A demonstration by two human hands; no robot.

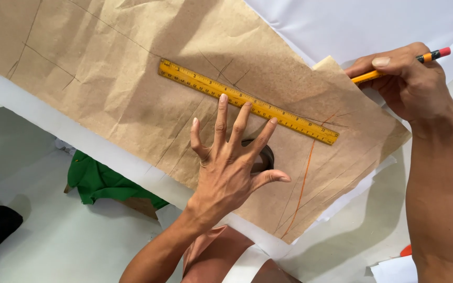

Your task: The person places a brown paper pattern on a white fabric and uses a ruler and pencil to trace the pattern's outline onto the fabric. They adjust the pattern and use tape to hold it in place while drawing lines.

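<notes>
1. The yellow ruler (247,101) lies flat on the brown pattern paper (132,99). Its long axis runs in a diagonal, from the upper left of the view down to the lower right, and the lower right end stops at an orange drawn line (304,183).
2. The left hand (232,162) is spread open with the palm down on the paper, holding nothing. The tips of its middle fingers touch the near edge of the ruler, about at the middle of its length, and the thumb points to the right.
3. The right hand (407,78) has a closed grip on a yellow pencil (394,68). This hand is beyond the lower right end of the ruler, at the right edge of the paper, well apart from the left hand.
4. The pencil points down and left toward the paper, and its red eraser end (443,52) points up and right. The writing tip is hidden behind a folded corner of the paper, so I cannot tell if it touches.
5. A dark round object (266,153) lies under the left palm; most of it is covered, and I cannot tell what it is.
6. The paper rests on a white surface (368,21). The top and left parts of the paper are cut off by the frame.
7. Below the surface edge, left of the left forearm, a green cloth (100,181) lies on the floor.
</notes>
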